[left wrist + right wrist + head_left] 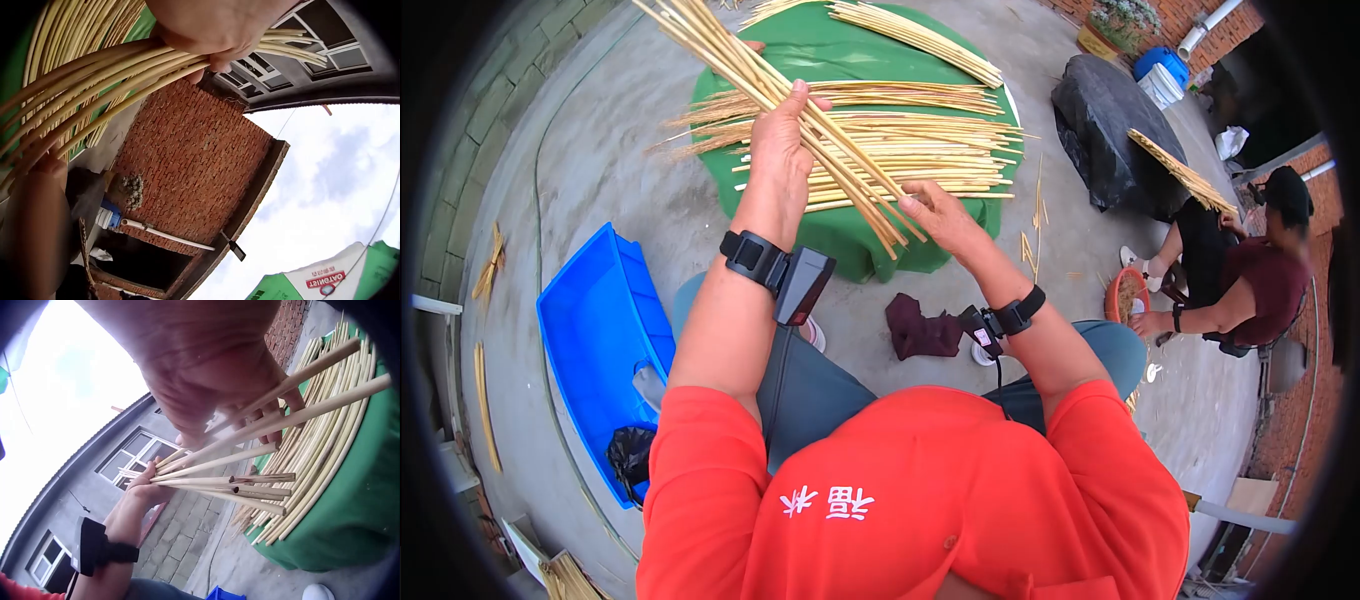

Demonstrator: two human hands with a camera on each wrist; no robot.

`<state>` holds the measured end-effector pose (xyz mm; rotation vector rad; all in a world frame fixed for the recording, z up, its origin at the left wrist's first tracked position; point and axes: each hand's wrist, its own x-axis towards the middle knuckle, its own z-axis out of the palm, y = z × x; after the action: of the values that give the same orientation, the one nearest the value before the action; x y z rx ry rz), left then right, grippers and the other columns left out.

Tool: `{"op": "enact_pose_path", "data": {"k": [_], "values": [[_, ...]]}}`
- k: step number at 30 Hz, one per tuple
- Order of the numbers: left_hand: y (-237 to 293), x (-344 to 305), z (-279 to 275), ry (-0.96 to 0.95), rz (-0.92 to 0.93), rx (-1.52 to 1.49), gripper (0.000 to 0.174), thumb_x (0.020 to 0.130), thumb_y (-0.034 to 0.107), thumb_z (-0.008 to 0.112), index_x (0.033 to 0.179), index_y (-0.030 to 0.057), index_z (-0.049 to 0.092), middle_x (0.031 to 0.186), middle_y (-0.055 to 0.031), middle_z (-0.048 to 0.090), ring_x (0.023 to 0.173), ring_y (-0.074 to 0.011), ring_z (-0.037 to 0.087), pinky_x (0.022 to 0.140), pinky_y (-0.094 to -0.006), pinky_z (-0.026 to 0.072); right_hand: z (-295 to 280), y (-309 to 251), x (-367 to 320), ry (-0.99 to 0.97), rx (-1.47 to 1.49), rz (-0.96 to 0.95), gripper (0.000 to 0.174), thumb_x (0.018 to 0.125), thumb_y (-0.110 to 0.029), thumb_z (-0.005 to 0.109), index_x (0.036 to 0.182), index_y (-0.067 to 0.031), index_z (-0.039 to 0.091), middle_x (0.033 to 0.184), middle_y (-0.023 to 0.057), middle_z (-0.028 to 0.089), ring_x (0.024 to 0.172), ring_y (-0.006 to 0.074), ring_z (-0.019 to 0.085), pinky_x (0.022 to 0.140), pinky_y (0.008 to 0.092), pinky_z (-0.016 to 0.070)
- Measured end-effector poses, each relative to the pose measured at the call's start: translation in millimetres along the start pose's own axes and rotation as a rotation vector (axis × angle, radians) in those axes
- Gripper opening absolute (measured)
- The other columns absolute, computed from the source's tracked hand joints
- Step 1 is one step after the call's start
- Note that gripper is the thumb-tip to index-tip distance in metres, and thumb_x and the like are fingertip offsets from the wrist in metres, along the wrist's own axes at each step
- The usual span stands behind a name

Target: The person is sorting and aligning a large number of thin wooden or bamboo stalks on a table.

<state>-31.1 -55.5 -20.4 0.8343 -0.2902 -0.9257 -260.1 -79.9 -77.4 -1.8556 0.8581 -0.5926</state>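
My left hand (780, 150) grips a loose bundle of long dried stalks (725, 50) around its middle, holding it slanted over the round table's green cloth (845, 240). At the bundle's lower, cut ends is my right hand (945, 220), its thumb and fingers around a couple of stalks. In the right wrist view these cut ends (269, 509) fan apart, and some look split and dark inside. Rows of similar stalks (900, 150) lie across the cloth beneath, several with feathery heads (715, 125) toward the left. The left palm hides part of the bundle.
A blue plastic bin (580, 330) stands on the concrete at left. Dark cloth (925, 330) lies between my feet. To the right are a black plastic-covered pile (1110, 130) and a seated person (1270, 270) reaching toward an orange tub (1112, 295).
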Motion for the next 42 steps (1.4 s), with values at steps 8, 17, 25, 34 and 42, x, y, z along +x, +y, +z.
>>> {"op": "enact_pose_path", "data": {"k": [8, 17, 25, 34, 42], "values": [[30.4, 5.9, -34.7, 0.013, 0.050, -0.239, 0.022, 0.086, 0.025, 0.056, 0.090, 0.0061, 0.045, 0.084, -0.0198, 0.062, 0.092, -0.0335, 0.060, 0.082, -0.0507, 0.0503, -69.6, 44.0, -23.4, 0.419, 0.298, 0.367, 0.061, 0.090, -0.051, 0.040, 0.122, 0.0017, 0.046, 0.116, 0.0157, 0.051, 0.106, 0.0240, 0.050, 0.086, 0.0329, 0.0401], [5.6, -6.3, -15.9, -0.026, -0.021, -0.246, 0.022, 0.089, 0.020, 0.053, 0.094, -0.0010, 0.049, 0.083, -0.0201, 0.060, 0.086, -0.0311, 0.060, 0.078, -0.0457, 0.0529, -6.4, 14.7, -2.7, 0.370, 0.942, 0.310, 0.066, 0.091, -0.053, 0.035, 0.117, 0.0058, 0.048, 0.118, 0.0164, 0.050, 0.109, 0.0243, 0.049, 0.090, 0.0347, 0.0407], [-5.5, -17.3, 10.3, -0.243, -0.082, -0.194, 0.019, 0.086, 0.021, 0.057, 0.089, 0.0024, 0.054, 0.077, -0.0134, 0.060, 0.084, -0.0273, 0.061, 0.076, -0.0407, 0.0536, -2.3, -0.3, -24.9, 0.005, 0.698, 0.463, 0.065, 0.093, -0.052, 0.029, 0.121, 0.0035, 0.046, 0.115, 0.0139, 0.054, 0.105, 0.0197, 0.052, 0.089, 0.0346, 0.0410], [-47.1, -35.7, 24.5, -0.224, -0.207, -0.074, 0.021, 0.087, 0.025, 0.056, 0.081, 0.0056, 0.051, 0.065, -0.0055, 0.053, 0.064, -0.0198, 0.057, 0.062, -0.0340, 0.0517, -17.2, -19.7, -46.7, -0.228, -0.054, 0.029, 0.076, 0.075, -0.038, 0.069, 0.128, 0.0024, 0.033, 0.109, 0.0197, 0.055, 0.101, 0.0233, 0.055, 0.079, 0.0332, 0.0462], [-75.6, -50.4, 39.9, -0.256, -0.256, 0.055, 0.024, 0.084, 0.024, 0.061, 0.090, 0.0053, 0.048, 0.065, -0.0048, 0.053, 0.062, -0.0184, 0.056, 0.058, -0.0306, 0.0517, 0.0, -4.2, -62.8, -0.284, 0.482, 0.330, 0.022, 0.085, -0.015, 0.058, 0.099, -0.0042, 0.044, 0.067, 0.0048, 0.053, 0.047, 0.0102, 0.048, 0.044, 0.0257, 0.0421]]}}
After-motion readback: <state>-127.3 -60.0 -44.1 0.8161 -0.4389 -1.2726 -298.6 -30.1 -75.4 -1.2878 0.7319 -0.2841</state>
